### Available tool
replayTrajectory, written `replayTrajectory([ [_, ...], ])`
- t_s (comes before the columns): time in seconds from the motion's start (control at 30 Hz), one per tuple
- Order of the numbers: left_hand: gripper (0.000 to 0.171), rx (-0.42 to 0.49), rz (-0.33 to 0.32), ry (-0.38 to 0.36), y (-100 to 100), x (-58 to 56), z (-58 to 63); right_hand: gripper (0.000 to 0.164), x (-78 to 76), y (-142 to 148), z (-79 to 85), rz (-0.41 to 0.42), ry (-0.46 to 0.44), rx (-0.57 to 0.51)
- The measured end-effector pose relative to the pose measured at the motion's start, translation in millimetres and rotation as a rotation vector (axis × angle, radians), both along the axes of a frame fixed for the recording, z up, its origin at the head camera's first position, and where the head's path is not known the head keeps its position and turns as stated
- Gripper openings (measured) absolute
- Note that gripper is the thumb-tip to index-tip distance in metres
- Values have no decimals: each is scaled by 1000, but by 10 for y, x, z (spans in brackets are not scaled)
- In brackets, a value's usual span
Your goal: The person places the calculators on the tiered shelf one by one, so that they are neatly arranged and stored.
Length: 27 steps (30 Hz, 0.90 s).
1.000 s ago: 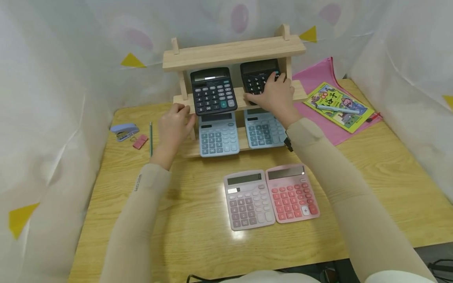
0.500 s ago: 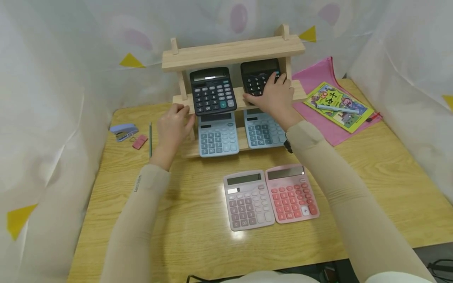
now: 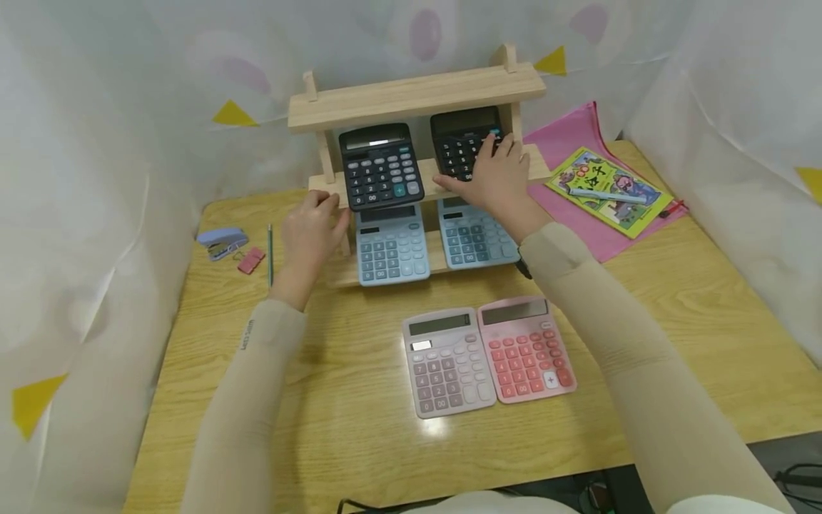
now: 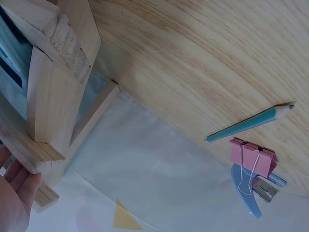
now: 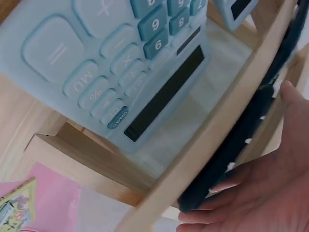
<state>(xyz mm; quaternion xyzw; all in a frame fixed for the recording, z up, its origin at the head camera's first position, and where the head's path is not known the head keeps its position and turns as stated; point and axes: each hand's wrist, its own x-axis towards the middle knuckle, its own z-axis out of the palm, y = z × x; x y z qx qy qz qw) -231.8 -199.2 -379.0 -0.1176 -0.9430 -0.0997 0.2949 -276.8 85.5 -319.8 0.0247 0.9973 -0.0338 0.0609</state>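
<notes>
My left hand [image 3: 308, 232] grips the left end of the middle board of a wooden shelf rack [image 3: 411, 98]; in the left wrist view its fingers curl at the board's end [image 4: 36, 159]. My right hand [image 3: 502, 178] rests with spread, fairly straight fingers on a tilted black calculator [image 3: 454, 146] at the right of that board. The right wrist view shows this calculator edge-on, the fingers [image 5: 207, 217] against its keyed face. Another black calculator [image 3: 379, 168] leans to its left. Two light blue calculators [image 3: 393, 250] lean on the lower board, the right one partly behind my right wrist.
On the table, a greyish-pink calculator [image 3: 449, 364] and a pink calculator [image 3: 528, 350] lie side by side. At left are a stapler [image 3: 222, 241], a binder clip [image 3: 251, 260] and a pencil [image 3: 270, 253]. A yellow book [image 3: 610, 193] with a pen lies on a pink pouch [image 3: 597, 248] at right.
The head view has shifted slightly. My right hand has eased a little downward over the black calculator, baring more of its lower keys. The left hand keeps its grip on the rack.
</notes>
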Motion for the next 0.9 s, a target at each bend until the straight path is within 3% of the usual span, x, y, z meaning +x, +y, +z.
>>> replayTrajectory([
  [0.1, 35, 7, 3, -28, 7, 2, -11, 122, 339, 88, 2, 74, 52, -20],
  [0.2, 35, 16, -5, -49, 4, -5, -2, 117, 906, 264, -76, 180, 111, -59],
  [0.27, 36, 14, -7, -45, -2, -21, 16, 113, 1327, 395, -196, 209, 101, -105],
  [0.37, 36, 9, -5, -28, -14, -49, 51, 111, 1865, 562, -468, 185, 48, -190],
  [0.47, 36, -9, -1, -15, -15, -76, 72, 117, 2220, 647, -742, 101, 5, -235],
  [0.57, 35, -14, -9, -18, 0, -85, 69, 128, 2399, 674, -974, 49, -1, -227],
  [0.67, 33, -5, -13, -14, 5, -68, 33, 134, 2473, 638, -1116, 30, -29, -211],
  [0.9, 32, 27, -17, 5, 31, -25, -35, 130, 2514, 636, -1187, 5, -19, -218],
])
